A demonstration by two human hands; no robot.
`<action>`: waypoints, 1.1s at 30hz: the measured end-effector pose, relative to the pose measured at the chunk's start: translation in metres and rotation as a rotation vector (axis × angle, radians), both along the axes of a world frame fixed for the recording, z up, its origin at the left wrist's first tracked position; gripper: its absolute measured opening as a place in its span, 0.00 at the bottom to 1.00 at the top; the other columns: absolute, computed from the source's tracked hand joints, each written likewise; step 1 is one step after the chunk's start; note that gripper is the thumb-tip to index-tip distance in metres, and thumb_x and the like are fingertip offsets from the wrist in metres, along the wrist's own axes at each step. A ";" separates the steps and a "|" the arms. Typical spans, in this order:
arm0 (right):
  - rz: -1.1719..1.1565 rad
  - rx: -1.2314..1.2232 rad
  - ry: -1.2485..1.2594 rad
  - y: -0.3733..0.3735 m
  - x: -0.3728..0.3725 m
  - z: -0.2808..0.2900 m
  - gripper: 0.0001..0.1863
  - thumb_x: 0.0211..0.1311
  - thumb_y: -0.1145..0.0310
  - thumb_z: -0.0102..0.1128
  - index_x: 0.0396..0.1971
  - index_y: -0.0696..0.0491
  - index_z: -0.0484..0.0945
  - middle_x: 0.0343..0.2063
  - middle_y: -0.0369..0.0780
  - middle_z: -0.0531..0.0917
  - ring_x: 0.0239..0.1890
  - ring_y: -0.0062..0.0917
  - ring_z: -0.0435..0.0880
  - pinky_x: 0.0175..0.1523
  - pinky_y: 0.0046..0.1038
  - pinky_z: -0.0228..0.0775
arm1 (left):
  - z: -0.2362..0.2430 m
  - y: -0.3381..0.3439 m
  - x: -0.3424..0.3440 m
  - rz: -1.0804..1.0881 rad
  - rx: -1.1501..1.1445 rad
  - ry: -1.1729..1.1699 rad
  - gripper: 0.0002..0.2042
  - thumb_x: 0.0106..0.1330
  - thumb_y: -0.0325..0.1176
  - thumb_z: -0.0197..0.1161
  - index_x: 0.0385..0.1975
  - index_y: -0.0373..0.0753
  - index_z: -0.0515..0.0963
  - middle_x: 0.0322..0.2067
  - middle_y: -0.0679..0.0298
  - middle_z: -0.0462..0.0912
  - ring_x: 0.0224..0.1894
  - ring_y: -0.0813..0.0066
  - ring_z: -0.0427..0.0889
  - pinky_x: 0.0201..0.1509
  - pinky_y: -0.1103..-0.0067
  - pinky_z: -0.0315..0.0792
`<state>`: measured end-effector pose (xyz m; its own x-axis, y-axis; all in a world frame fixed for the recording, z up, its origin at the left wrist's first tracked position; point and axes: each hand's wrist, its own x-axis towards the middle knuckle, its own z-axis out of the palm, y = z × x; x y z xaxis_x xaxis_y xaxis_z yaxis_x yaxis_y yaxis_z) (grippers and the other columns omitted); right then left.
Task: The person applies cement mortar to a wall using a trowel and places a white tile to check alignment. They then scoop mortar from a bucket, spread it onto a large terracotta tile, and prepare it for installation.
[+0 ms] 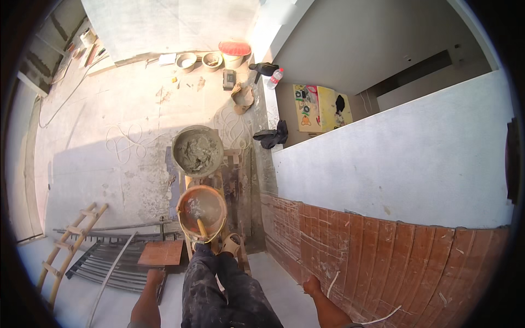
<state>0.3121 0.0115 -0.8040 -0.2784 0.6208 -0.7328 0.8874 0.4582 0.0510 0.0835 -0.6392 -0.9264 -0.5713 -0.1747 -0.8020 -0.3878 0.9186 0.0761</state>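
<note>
My left hand (pixel 154 276) hangs at the lower left, just below a square brown board (pixel 161 252) on dark metal railings. My right hand (pixel 311 285) is beside the reddish-brown ribbed wall surface (pixel 372 251); the finger shape of both hands is too small and foreshortened to tell. An orange bucket (pixel 214 210) of cloudy water, with a yellow-handled tool in it, sits at my feet on a plank stand. Beyond it is a bucket of grey mortar (pixel 197 151).
A bamboo ladder (pixel 75 230) leans at left. Farther off are buckets (pixel 186 60), loose cables and a sack (pixel 242 100). The half-height wall (pixel 383 169) at right bears dark cloth (pixel 272 135) and a bottle (pixel 274 78).
</note>
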 end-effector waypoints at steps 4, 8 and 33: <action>-0.318 -0.299 -0.079 0.013 -0.057 0.064 0.29 0.65 0.65 0.55 0.61 0.68 0.67 0.42 0.57 0.83 0.29 0.37 0.87 0.29 0.38 0.80 | 0.011 0.106 -0.088 0.066 0.437 0.244 0.14 0.62 0.38 0.63 0.42 0.36 0.85 0.35 0.49 0.87 0.42 0.50 0.86 0.45 0.61 0.77; -0.448 -0.404 0.133 0.008 -0.048 0.114 0.30 0.68 0.63 0.55 0.62 0.69 0.65 0.42 0.57 0.83 0.28 0.35 0.87 0.32 0.40 0.82 | 0.166 0.282 -0.198 -0.184 0.807 0.358 0.14 0.61 0.38 0.64 0.42 0.36 0.84 0.35 0.49 0.86 0.42 0.51 0.86 0.44 0.61 0.77; -0.680 0.144 1.036 0.027 -0.037 0.347 0.24 0.67 0.63 0.58 0.56 0.64 0.70 0.42 0.54 0.84 0.31 0.39 0.87 0.34 0.41 0.80 | 0.727 0.566 -0.141 -0.999 1.807 0.644 0.18 0.59 0.41 0.69 0.45 0.37 0.83 0.33 0.52 0.84 0.42 0.56 0.84 0.41 0.59 0.78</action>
